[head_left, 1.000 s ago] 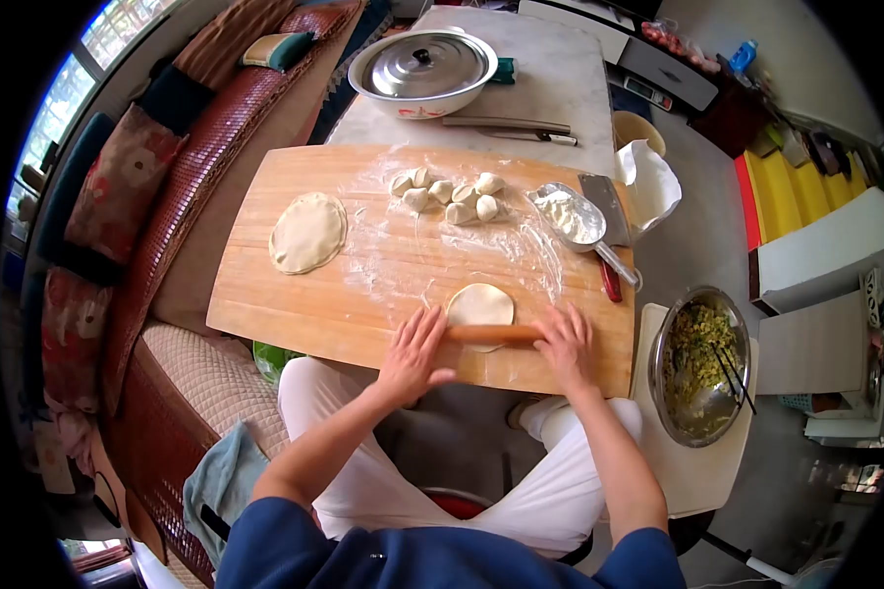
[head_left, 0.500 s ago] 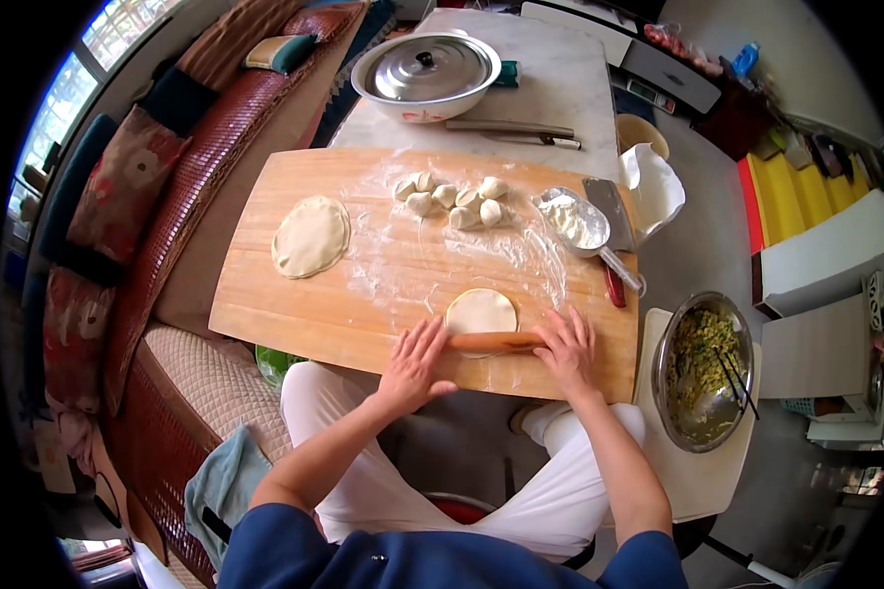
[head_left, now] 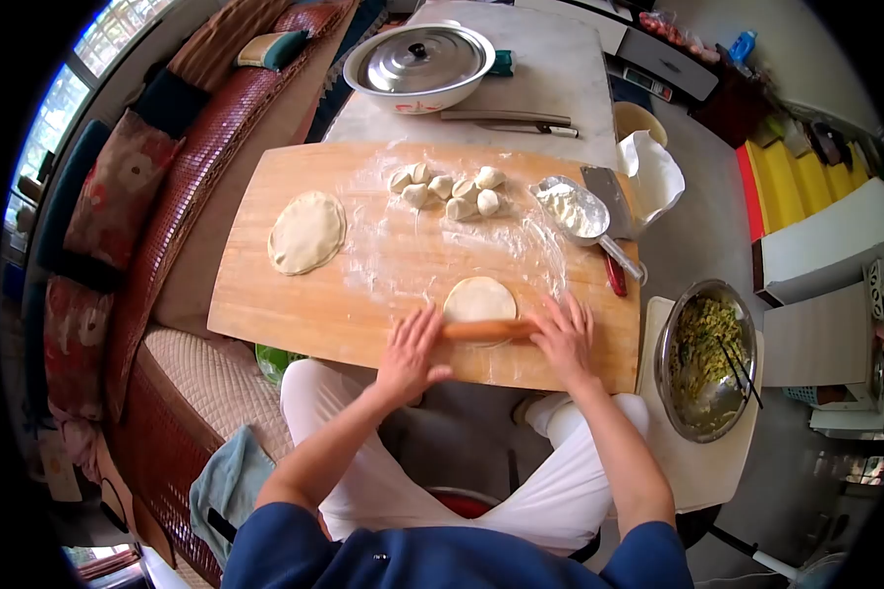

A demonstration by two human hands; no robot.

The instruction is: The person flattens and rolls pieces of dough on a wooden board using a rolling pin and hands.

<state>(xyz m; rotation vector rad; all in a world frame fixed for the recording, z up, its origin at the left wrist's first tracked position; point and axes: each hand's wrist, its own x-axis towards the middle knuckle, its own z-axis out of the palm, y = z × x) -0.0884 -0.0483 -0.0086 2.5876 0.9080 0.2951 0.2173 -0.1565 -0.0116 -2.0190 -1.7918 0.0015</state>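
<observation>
A wooden rolling pin (head_left: pixel 488 330) lies across the near part of a round dough wrapper (head_left: pixel 479 297) on the floured wooden board (head_left: pixel 265 319). My left hand (head_left: pixel 410 353) has hold of the pin's left end, fingers reaching forward over it. At the other end, my right hand (head_left: pixel 564 334) holds the pin under its palm, fingers spread forward. Both ends of the pin are hidden by my hands. Several small dough pieces (head_left: pixel 452 188) sit toward the board's far side. On the left lies a flat stack of round wrappers (head_left: pixel 306 233).
A metal scoop of flour (head_left: pixel 575 209) and a cleaver (head_left: pixel 609 196) lie at the board's right. Beyond stand a lidded basin (head_left: pixel 419 64) and a knife (head_left: pixel 525 128). At the lower right is a steel bowl of filling (head_left: pixel 705 363) with chopsticks (head_left: pixel 740 371).
The view has shifted slightly. The rolling pin, my hands and the wrapper under it appear a little farther forward. Both hands keep their places on the pin.
</observation>
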